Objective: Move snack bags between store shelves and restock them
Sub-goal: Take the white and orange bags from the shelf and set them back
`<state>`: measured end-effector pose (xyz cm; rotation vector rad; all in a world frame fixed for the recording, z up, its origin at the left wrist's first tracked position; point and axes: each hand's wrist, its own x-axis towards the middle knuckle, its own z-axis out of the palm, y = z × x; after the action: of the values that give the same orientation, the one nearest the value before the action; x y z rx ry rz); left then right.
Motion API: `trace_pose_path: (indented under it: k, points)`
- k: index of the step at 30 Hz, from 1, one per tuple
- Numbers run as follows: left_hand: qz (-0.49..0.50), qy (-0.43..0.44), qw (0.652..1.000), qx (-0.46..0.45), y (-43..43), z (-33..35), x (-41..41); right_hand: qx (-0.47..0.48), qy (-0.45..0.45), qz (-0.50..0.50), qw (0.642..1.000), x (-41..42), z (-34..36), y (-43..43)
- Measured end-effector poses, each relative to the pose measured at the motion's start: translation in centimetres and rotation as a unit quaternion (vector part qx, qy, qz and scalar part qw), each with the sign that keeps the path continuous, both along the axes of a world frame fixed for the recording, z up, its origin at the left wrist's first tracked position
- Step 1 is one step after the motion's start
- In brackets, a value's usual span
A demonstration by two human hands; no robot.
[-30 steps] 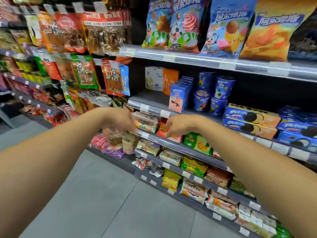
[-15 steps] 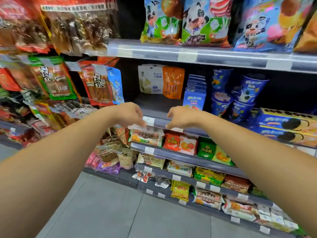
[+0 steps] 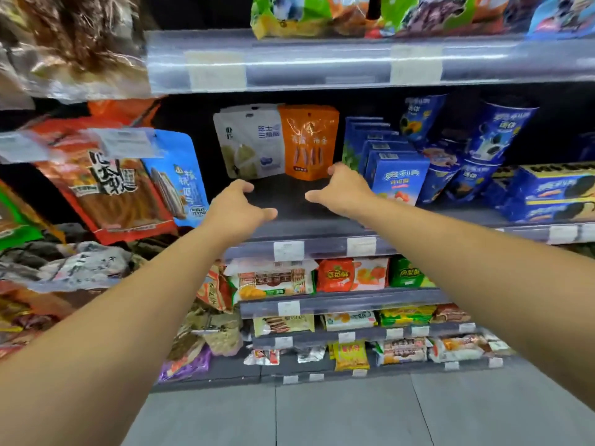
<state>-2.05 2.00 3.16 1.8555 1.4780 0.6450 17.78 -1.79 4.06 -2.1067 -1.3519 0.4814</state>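
A white snack bag (image 3: 249,140) and an orange snack bag (image 3: 308,141) stand upright side by side at the back of a dark shelf (image 3: 289,217). My left hand (image 3: 240,207) reaches over the shelf's bare front, fingers loosely spread, holding nothing, just short of the white bag. My right hand (image 3: 343,188) is stretched toward the orange bag's lower right corner, fingers relaxed and empty; I cannot tell whether the fingertips touch the bag.
Blue cookie boxes (image 3: 394,175) and blue cups (image 3: 495,136) fill the shelf to the right. Hanging bags (image 3: 109,181) crowd the left. Lower shelves (image 3: 341,300) hold several small snack packs. A shelf (image 3: 322,59) with large bags sits overhead. Grey floor (image 3: 289,416) lies below.
Both hands rose from the lower shelf's edge and reached deeper into the shelf toward the white and orange bags. The view moved closer to the shelves.
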Motion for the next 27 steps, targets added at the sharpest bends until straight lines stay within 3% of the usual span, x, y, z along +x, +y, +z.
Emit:
trace_pose_path:
  k: [6, 14, 27]
  points:
    - [0.033, -0.080, 0.996, -0.008, 5.1, -2.2, 1.8, 0.069, 0.096, -0.099, 0.988, 1.5, -3.5, 6.6]
    - [0.109, -0.157, 0.981, 0.032, 10.9, -5.9, 3.5, 0.159, 0.232, -0.158, 0.947, 3.4, -8.5, 13.1]
    - [0.126, -0.156, 0.980, 0.009, 13.1, -7.7, 3.1, 0.214, 0.292, -0.192, 0.912, 3.4, -9.5, 16.9]
